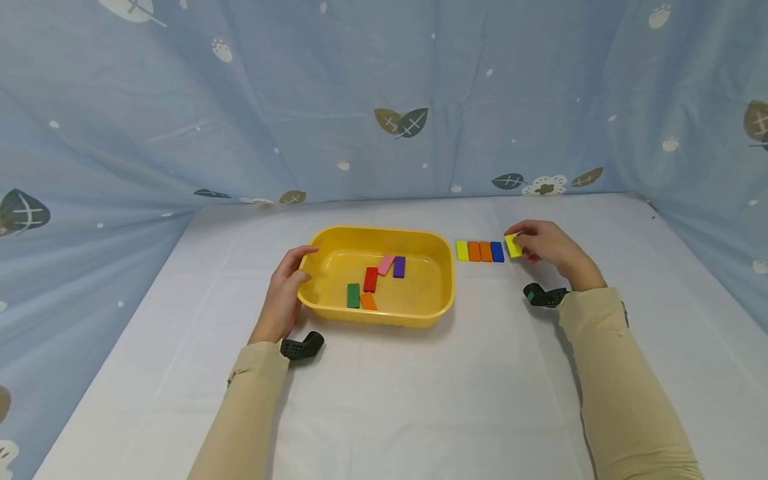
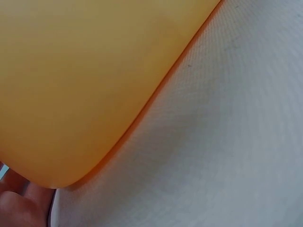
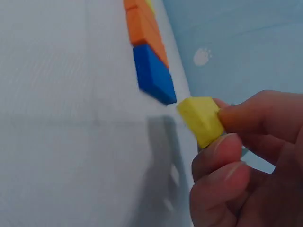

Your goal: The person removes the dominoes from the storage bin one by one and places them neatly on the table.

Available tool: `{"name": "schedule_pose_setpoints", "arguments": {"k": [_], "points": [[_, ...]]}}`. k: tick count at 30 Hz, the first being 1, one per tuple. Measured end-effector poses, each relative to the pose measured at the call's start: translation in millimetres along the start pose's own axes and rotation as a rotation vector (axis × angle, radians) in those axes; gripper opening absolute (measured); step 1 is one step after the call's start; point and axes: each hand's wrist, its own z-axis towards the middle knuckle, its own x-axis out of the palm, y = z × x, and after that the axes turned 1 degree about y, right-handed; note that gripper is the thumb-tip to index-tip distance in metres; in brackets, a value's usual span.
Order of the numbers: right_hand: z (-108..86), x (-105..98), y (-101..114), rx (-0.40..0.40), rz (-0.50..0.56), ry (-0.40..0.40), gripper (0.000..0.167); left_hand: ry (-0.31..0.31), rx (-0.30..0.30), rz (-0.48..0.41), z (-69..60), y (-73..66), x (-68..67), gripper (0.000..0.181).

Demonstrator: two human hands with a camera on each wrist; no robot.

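Note:
A yellow block [image 1: 513, 245] is pinched between the thumb and fingers of my right hand [image 1: 549, 248], just right of a short row of blocks. In the right wrist view the yellow block [image 3: 202, 120] is held by the right hand [image 3: 251, 161] a little apart from the blue block [image 3: 152, 74] at the row's end. The row holds a yellow-green block [image 1: 462, 251], two orange blocks [image 1: 480, 251] and the blue one. My left hand [image 1: 283, 293] grips the left rim of the yellow basin [image 1: 435, 303], thumb on the rim.
Inside the basin lie a green block [image 1: 353, 295], an orange one [image 1: 369, 302], a red one [image 1: 371, 279], a pink one [image 1: 386, 265] and a purple one [image 1: 399, 267]. A blue patterned curtain [image 1: 360, 100] hangs behind the white-covered table [image 1: 420, 400].

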Motion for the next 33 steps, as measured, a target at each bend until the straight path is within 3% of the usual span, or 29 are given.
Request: {"name": "schedule_pose_setpoints", "arguments": {"k": [10, 18, 25, 33], "points": [[-1.0, -1.8, -7.9, 0.054, -0.046, 0.064, 0.038, 0.006, 0.022, -0.007, 1.7, 4.0, -1.1, 0.046], [-6.2, -10.7, -9.2, -0.062, -0.185, 0.175, 0.055, 0.007, 0.015, -0.007, 0.3, 0.2, 0.1, 0.047], [-0.7, -6.4, -10.7, -0.034, -0.237, 0.176, 0.054, 0.016, 0.008, 0.000, -7.2, -13.8, 6.1, 0.048], [-1.2, -4.4, -10.6, -0.059, -0.231, 0.166, 0.055, 0.016, 0.015, -0.024, -2.2, -3.6, 1.5, 0.047]]}}
